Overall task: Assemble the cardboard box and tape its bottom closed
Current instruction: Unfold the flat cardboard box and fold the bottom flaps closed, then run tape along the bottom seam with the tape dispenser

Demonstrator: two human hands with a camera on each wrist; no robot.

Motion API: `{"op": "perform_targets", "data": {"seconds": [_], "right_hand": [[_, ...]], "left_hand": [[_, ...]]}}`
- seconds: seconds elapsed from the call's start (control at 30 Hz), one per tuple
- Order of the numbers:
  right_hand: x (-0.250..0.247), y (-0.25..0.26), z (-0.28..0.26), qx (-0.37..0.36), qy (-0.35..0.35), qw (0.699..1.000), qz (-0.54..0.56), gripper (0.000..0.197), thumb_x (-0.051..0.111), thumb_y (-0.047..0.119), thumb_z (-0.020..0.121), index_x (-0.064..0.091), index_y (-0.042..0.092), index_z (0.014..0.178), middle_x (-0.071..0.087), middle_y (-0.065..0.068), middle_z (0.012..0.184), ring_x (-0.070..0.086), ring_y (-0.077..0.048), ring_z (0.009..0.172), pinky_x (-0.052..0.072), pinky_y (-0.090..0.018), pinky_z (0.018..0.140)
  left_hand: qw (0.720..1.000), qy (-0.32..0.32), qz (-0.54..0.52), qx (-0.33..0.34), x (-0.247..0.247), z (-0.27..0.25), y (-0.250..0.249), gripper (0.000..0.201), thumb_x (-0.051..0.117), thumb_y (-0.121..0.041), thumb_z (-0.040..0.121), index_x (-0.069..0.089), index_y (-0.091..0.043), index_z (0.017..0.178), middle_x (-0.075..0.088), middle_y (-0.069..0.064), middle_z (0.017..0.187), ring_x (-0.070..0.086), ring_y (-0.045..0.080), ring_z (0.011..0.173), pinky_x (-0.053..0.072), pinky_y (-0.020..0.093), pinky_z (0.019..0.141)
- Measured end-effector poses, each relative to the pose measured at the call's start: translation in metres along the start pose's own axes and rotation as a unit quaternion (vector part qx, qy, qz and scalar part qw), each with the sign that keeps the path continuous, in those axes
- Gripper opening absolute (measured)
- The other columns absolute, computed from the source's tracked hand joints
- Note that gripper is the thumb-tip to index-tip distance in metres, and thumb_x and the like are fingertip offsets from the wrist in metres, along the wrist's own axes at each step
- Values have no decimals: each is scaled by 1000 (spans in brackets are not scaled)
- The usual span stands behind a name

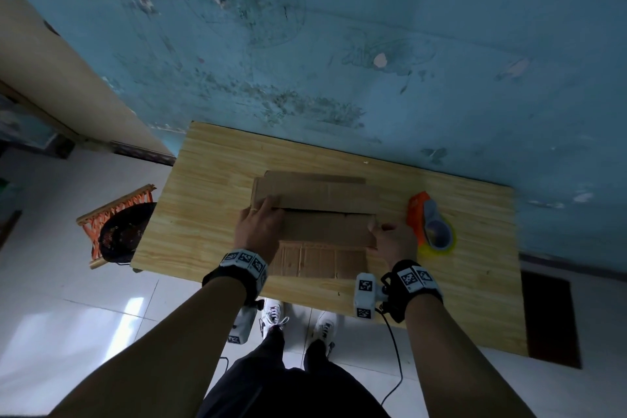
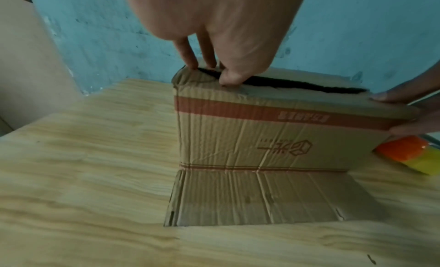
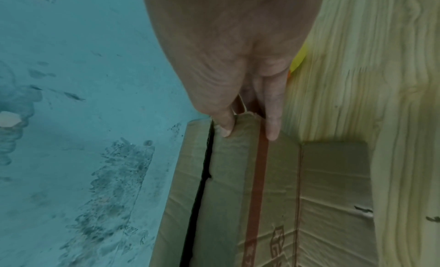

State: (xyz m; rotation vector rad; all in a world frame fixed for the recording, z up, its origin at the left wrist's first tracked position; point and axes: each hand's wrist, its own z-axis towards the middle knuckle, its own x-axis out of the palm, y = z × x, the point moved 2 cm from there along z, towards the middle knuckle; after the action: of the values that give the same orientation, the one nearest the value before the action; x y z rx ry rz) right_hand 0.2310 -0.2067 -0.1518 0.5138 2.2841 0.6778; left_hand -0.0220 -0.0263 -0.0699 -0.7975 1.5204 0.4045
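At the middle of the wooden table (image 1: 210, 220), the left hand (image 1: 259, 226) sits at the cardboard box's (image 1: 322, 214) nine o'clock end, its fingertips (image 2: 190, 62) hooked over the far flap edge and the thumb pinching the near flap at the dark seam. The right hand (image 1: 393, 236) clamps the three o'clock end, thumb on top of the near flap, fingers (image 3: 272, 128) down the printed side. The box stands with its two long flaps folded down on top, a narrow gap between them; another flap lies flat on the table at six o'clock, toward the person.

By my reading, the flaps are being drawn together before taping. The creased, soft cardboard may spring back once either hand lets go to reach for tape, so the seam would open. Uneven pressure could also skew the box, leaving the flaps overlapped or misaligned.

The orange tape dispenser (image 1: 429, 220) with its yellow roll lies just beside the right hand at three o'clock, an easy reach with nothing between. At nine o'clock, off the table, a woven stool (image 1: 118, 231) stands on the tiled floor. The blue wall (image 1: 373, 44) runs behind at twelve o'clock.
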Motion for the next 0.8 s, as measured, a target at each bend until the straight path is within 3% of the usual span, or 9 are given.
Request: {"op": "perform_targets", "data": {"seconds": [0.07,0.2,0.27,0.33,0.37,0.47,0.57,0.7,0.8], "right_hand": [[-3,1,0,4,13,1000,18,69,80,73,58,70,12,88,77,-10,94,77,-29,93,67,-50,80],[-15,17,-22,-13,29,997,73,32,78,42,94,68,12,85,74,-12,92,75,-33,94,66,-50,86],[-22,11,-19,-40,3,999,-18,40,61,48,103,72,10,104,75,-13,98,75,-32,92,60,-41,76],[-35,7,-19,-44,-20,998,-34,32,49,26,109,67,6,126,74,-18,109,73,-35,96,45,-34,68],[-43,5,-15,-48,-50,996,-55,28,49,17,108,67,2,124,74,-21,110,72,-35,92,42,-33,66],[-61,1,-13,-55,-161,977,-128,40,48,32,104,69,-1,111,73,-26,110,65,-34,80,52,-39,70],[-70,3,-8,-50,-214,958,-184,55,54,36,99,55,2,142,57,-26,140,61,-46,118,53,-56,99],[-78,-4,17,3,-180,937,-298,66,64,39,97,49,-2,146,49,-26,149,48,-47,135,44,-58,111],[-75,-14,41,33,-127,944,-303,57,66,46,98,64,1,133,64,-24,137,56,-46,130,43,-59,112]], "left_hand": [[1000,14,3,-10,-3,4,-4,36,74,-3,80,69,-16,113,60,7,138,66,35,116,51,52,97],[999,35,10,-18,-7,17,-8,49,65,-40,94,53,-20,137,61,5,131,69,32,107,57,46,89],[999,46,15,-12,-4,21,-5,49,57,-53,94,55,-30,138,60,1,131,71,30,99,60,42,81],[997,69,45,7,0,21,-2,46,41,-55,94,61,-38,131,56,-2,132,69,29,103,61,43,79],[996,72,46,6,0,21,-2,45,41,-54,93,62,-38,129,55,-1,131,67,30,105,61,43,80],[998,45,6,-34,0,21,-9,36,63,-47,92,66,-31,125,56,6,132,66,38,105,57,49,88],[994,69,17,-80,2,23,-16,39,60,-47,94,61,-35,131,48,6,140,57,41,123,43,60,107],[989,96,2,-112,7,21,-18,41,59,-43,95,53,-40,135,36,2,149,47,43,134,37,68,109],[987,105,-4,-124,8,21,-19,42,58,-43,95,53,-40,136,36,2,152,43,42,138,39,66,109]]}}
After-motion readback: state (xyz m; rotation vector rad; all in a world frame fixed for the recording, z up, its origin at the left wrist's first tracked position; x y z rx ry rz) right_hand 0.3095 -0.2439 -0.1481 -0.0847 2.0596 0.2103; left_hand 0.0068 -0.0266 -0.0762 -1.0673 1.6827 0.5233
